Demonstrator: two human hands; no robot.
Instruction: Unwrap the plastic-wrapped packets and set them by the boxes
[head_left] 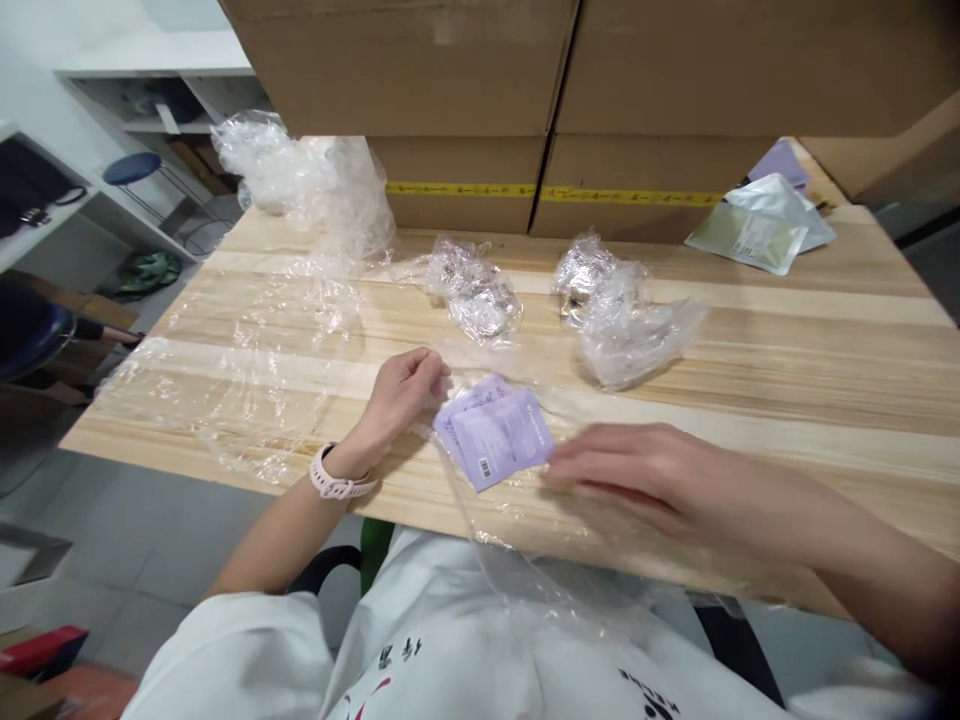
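Note:
Purple flat packets [496, 437] lie stacked on the wooden table [787, 390], inside the mouth of a clear plastic bag [540, 560] that hangs over the front edge toward my lap. My left hand [405, 395], with a pale watch on the wrist, is curled and pinches the bag's film at the packets' upper left corner. My right hand [637, 470] lies flat with fingers stretched out, fingertips touching the right edge of the packets. It is slightly blurred.
Two crumpled clear bags [474, 290] [626, 320] lie beyond the packets. Loose plastic film [255, 390] covers the table's left part. Cardboard boxes [540, 110] are stacked at the back. More packets [761, 230] lie at the far right. Shelving stands at left.

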